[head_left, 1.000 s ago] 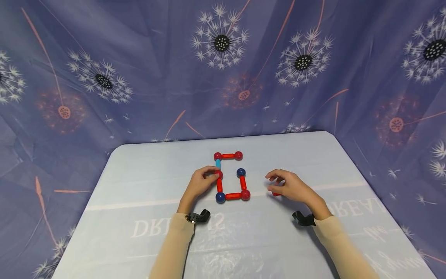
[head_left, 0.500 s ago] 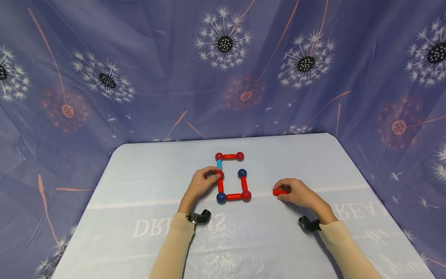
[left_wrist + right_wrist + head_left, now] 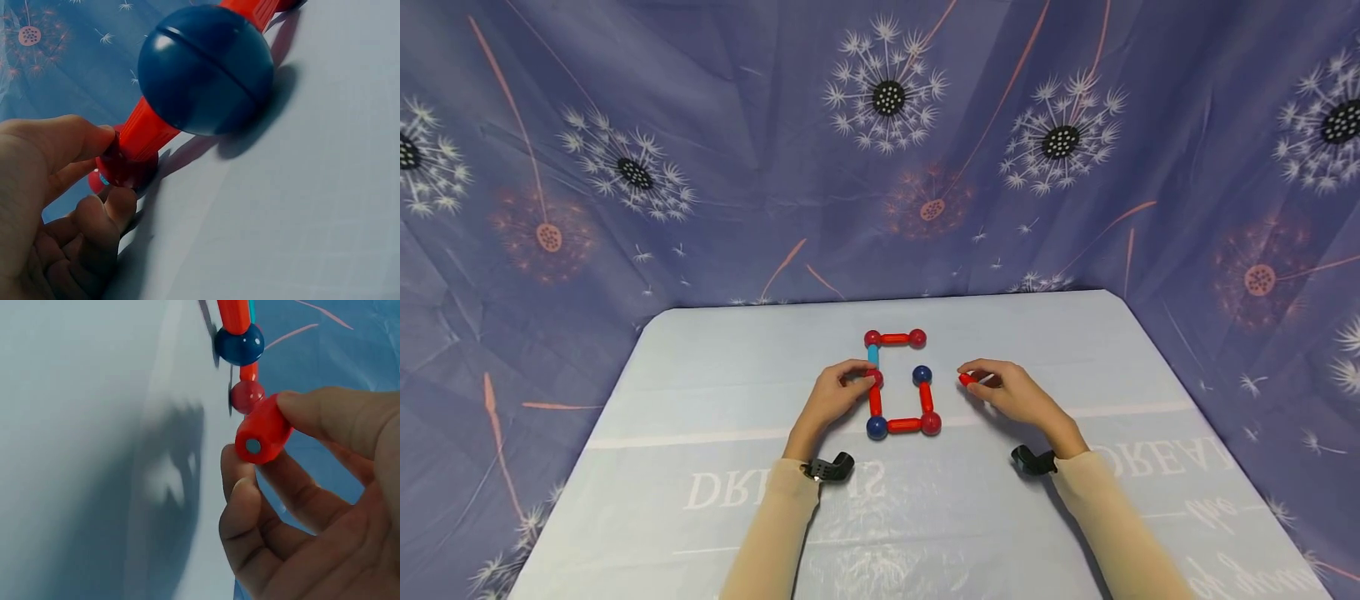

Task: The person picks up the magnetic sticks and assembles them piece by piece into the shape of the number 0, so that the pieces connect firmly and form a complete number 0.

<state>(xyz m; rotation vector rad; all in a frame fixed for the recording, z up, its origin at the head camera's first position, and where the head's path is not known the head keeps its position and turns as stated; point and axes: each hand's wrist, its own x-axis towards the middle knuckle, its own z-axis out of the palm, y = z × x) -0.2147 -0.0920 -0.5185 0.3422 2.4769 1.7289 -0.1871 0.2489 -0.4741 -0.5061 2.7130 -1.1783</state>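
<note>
Magnetic rods and balls form an open figure on the white table. My left hand (image 3: 837,392) pinches the red ball (image 3: 130,170) halfway up its left side. A light blue rod (image 3: 872,356) runs up from that ball, and a red rod (image 3: 876,402) runs down to a dark blue ball (image 3: 877,427). My right hand (image 3: 1018,396) pinches a loose red rod (image 3: 265,432) between thumb and fingers, its round metal end showing in the right wrist view. It is just right of the other dark blue ball (image 3: 922,375), which tops the figure's right side.
A short red rod (image 3: 895,339) ending in a red ball (image 3: 917,338) makes the figure's top arm. Another red ball (image 3: 931,423) sits at the lower right corner. Behind the white table (image 3: 715,350) hangs a purple dandelion-print cloth (image 3: 737,167).
My right hand has taken hold of the loose red rod, lifted it and carried it leftward toward the figure. My left hand stays on the red ball.
</note>
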